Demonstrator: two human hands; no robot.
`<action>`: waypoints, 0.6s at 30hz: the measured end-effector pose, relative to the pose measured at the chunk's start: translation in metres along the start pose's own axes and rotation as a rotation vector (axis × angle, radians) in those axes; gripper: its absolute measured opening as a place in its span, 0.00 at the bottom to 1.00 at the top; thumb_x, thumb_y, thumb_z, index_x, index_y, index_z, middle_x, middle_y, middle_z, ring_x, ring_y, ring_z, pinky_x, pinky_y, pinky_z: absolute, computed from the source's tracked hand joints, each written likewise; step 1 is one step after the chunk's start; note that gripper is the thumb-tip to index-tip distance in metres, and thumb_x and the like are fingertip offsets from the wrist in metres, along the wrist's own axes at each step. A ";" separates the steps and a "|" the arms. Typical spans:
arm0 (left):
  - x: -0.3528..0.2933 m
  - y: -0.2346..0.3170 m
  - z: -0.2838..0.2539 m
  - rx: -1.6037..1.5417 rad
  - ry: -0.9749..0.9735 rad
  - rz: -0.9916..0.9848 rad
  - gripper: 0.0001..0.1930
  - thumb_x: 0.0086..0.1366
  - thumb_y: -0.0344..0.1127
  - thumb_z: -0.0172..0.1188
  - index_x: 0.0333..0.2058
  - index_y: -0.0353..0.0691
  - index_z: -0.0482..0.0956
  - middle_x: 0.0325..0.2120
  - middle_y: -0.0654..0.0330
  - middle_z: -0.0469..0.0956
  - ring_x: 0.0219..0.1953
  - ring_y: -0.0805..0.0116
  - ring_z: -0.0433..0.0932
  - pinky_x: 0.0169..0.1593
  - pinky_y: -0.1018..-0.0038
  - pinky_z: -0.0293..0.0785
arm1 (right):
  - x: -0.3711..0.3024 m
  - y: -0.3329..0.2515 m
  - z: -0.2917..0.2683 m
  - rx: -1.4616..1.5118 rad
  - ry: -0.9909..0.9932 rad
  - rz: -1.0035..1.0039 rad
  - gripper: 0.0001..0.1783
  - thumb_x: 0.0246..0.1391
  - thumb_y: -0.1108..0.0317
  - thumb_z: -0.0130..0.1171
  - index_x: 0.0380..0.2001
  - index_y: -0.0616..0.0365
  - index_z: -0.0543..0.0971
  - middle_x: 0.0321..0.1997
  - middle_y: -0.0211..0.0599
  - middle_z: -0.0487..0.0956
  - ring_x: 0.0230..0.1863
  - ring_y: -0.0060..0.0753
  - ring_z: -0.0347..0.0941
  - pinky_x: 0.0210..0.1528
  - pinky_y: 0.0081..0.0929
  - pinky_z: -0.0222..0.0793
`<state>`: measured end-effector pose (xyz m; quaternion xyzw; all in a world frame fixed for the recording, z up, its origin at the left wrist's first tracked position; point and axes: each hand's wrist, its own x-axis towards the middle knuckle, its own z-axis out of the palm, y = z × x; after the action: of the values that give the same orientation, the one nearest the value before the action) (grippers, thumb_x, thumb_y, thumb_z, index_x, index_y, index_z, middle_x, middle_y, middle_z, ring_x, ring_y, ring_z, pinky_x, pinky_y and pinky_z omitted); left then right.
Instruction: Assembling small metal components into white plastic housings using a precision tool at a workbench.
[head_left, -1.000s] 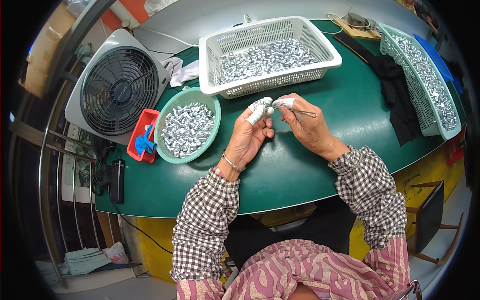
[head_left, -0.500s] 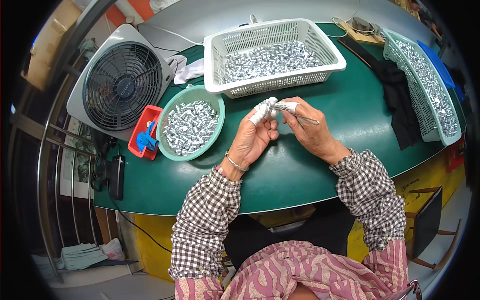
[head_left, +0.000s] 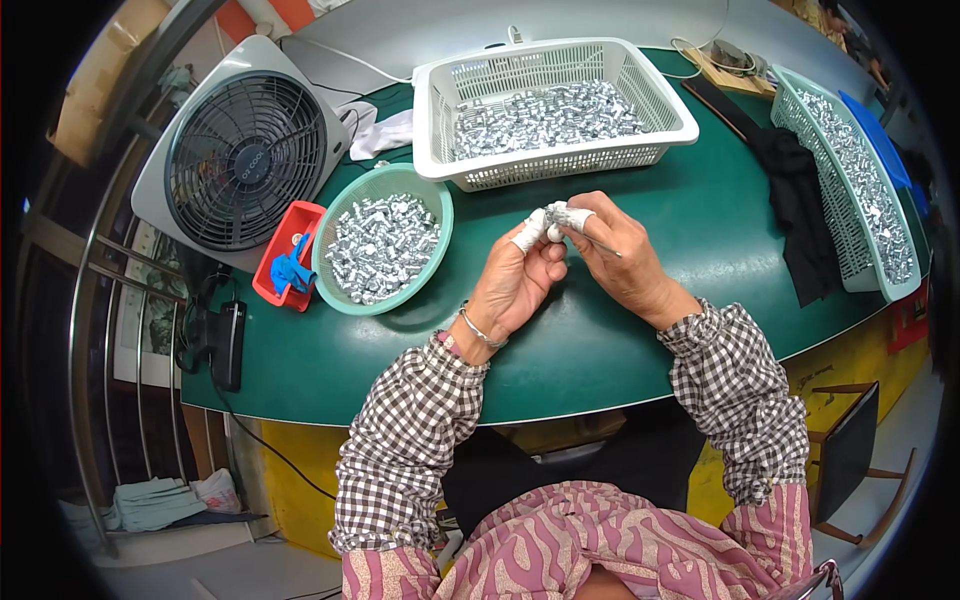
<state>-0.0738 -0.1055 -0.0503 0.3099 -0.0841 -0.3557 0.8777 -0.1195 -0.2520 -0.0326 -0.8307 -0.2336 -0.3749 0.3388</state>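
Over the middle of the green table, my two hands meet fingertip to fingertip. My left hand (head_left: pixel 515 280), with white wrapping on thumb and finger, pinches a small silvery metal part (head_left: pixel 556 211), mostly covered by the fingers. A thin metal rod-like tool (head_left: pixel 605 247) lies in the closed fingers of my right hand (head_left: pixel 630 258), its tip hidden at the part. White wrapping shows on a right finger too. Similar silvery parts fill the round green basket (head_left: pixel 440 262) on the left and lie in the white rectangular basket (head_left: pixel 560 166) behind my hands.
A grey box fan (head_left: pixel 245 160) stands at the left, beside a red tray (head_left: pixel 263 277) holding a blue glove (head_left: pixel 290 272). On the right are a black cloth (head_left: pixel 795 180) and a long green basket (head_left: pixel 848 235) of parts. The table's front edge (head_left: pixel 540 420) curves before me.
My hands stay together with the fingers slightly shifted, and less of the rod sticks out of my right hand. The whole view has shifted a little.
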 end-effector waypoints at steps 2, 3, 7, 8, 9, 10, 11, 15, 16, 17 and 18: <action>-0.001 -0.001 0.002 -0.005 -0.005 -0.003 0.11 0.65 0.36 0.47 0.40 0.36 0.71 0.27 0.66 0.70 0.26 0.79 0.67 0.26 0.83 0.66 | -0.001 0.000 0.000 -0.024 -0.012 -0.017 0.10 0.44 0.81 0.57 0.33 0.64 0.73 0.35 0.41 0.73 0.29 0.39 0.73 0.28 0.27 0.70; 0.000 -0.001 0.003 -0.008 0.019 0.009 0.11 0.65 0.37 0.47 0.40 0.36 0.71 0.27 0.67 0.70 0.26 0.79 0.67 0.25 0.83 0.66 | -0.001 -0.001 -0.001 -0.039 -0.005 -0.043 0.10 0.43 0.81 0.58 0.33 0.64 0.73 0.35 0.40 0.73 0.30 0.39 0.73 0.28 0.27 0.70; -0.001 -0.001 0.004 -0.004 0.054 0.029 0.11 0.65 0.37 0.48 0.40 0.36 0.71 0.26 0.67 0.70 0.26 0.80 0.67 0.25 0.83 0.66 | 0.001 0.000 -0.001 -0.082 0.001 -0.103 0.12 0.40 0.82 0.59 0.31 0.63 0.73 0.36 0.40 0.72 0.31 0.39 0.72 0.28 0.28 0.70; 0.000 -0.002 0.005 0.005 0.032 0.021 0.11 0.65 0.37 0.48 0.40 0.36 0.71 0.26 0.68 0.70 0.26 0.80 0.67 0.25 0.83 0.66 | 0.001 0.002 -0.001 -0.104 -0.005 -0.109 0.12 0.38 0.83 0.59 0.31 0.63 0.73 0.37 0.39 0.72 0.32 0.39 0.72 0.28 0.28 0.70; -0.001 -0.002 0.005 0.014 0.011 0.012 0.11 0.65 0.38 0.48 0.39 0.36 0.71 0.26 0.68 0.70 0.25 0.80 0.67 0.25 0.83 0.66 | 0.001 0.002 0.000 -0.127 -0.011 -0.113 0.13 0.37 0.83 0.59 0.31 0.63 0.73 0.37 0.39 0.71 0.33 0.39 0.72 0.28 0.28 0.70; -0.001 -0.002 0.005 0.012 0.013 0.009 0.11 0.65 0.38 0.48 0.39 0.36 0.71 0.26 0.68 0.70 0.25 0.80 0.67 0.25 0.83 0.66 | 0.001 0.001 -0.001 -0.127 -0.014 -0.110 0.13 0.37 0.83 0.59 0.31 0.63 0.73 0.37 0.39 0.71 0.33 0.39 0.72 0.28 0.28 0.70; -0.001 -0.001 0.006 0.003 0.045 0.015 0.11 0.65 0.38 0.47 0.39 0.36 0.71 0.26 0.68 0.70 0.25 0.80 0.67 0.25 0.83 0.66 | 0.002 -0.001 -0.002 -0.132 -0.018 -0.128 0.14 0.35 0.84 0.59 0.30 0.63 0.73 0.37 0.39 0.71 0.34 0.40 0.72 0.28 0.28 0.70; -0.003 0.001 0.007 -0.004 0.097 0.025 0.11 0.65 0.38 0.47 0.37 0.37 0.71 0.25 0.68 0.70 0.24 0.80 0.67 0.24 0.83 0.66 | 0.002 -0.003 -0.003 -0.148 -0.028 -0.164 0.17 0.30 0.85 0.58 0.30 0.62 0.73 0.38 0.39 0.71 0.36 0.40 0.72 0.30 0.29 0.70; -0.003 0.000 0.005 0.007 0.084 0.022 0.10 0.65 0.39 0.47 0.37 0.38 0.71 0.25 0.68 0.70 0.24 0.80 0.67 0.23 0.82 0.65 | 0.002 -0.001 -0.001 -0.153 -0.028 -0.164 0.17 0.29 0.85 0.58 0.29 0.62 0.73 0.39 0.38 0.71 0.36 0.40 0.71 0.30 0.29 0.70; -0.003 0.000 0.004 0.018 0.072 0.021 0.10 0.65 0.39 0.47 0.36 0.38 0.71 0.25 0.68 0.70 0.23 0.80 0.67 0.23 0.82 0.65 | 0.002 0.000 -0.001 -0.157 -0.027 -0.164 0.17 0.28 0.85 0.57 0.29 0.62 0.73 0.39 0.38 0.71 0.37 0.40 0.71 0.30 0.29 0.70; -0.004 0.001 0.004 0.019 0.075 0.023 0.10 0.65 0.39 0.47 0.36 0.38 0.71 0.25 0.68 0.70 0.23 0.80 0.67 0.23 0.82 0.65 | 0.003 0.000 0.000 -0.154 -0.026 -0.165 0.17 0.28 0.85 0.57 0.29 0.62 0.73 0.39 0.38 0.71 0.37 0.40 0.71 0.30 0.29 0.70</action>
<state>-0.0775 -0.1041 -0.0466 0.3303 -0.0584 -0.3329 0.8813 -0.1181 -0.2517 -0.0301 -0.8370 -0.2763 -0.4073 0.2390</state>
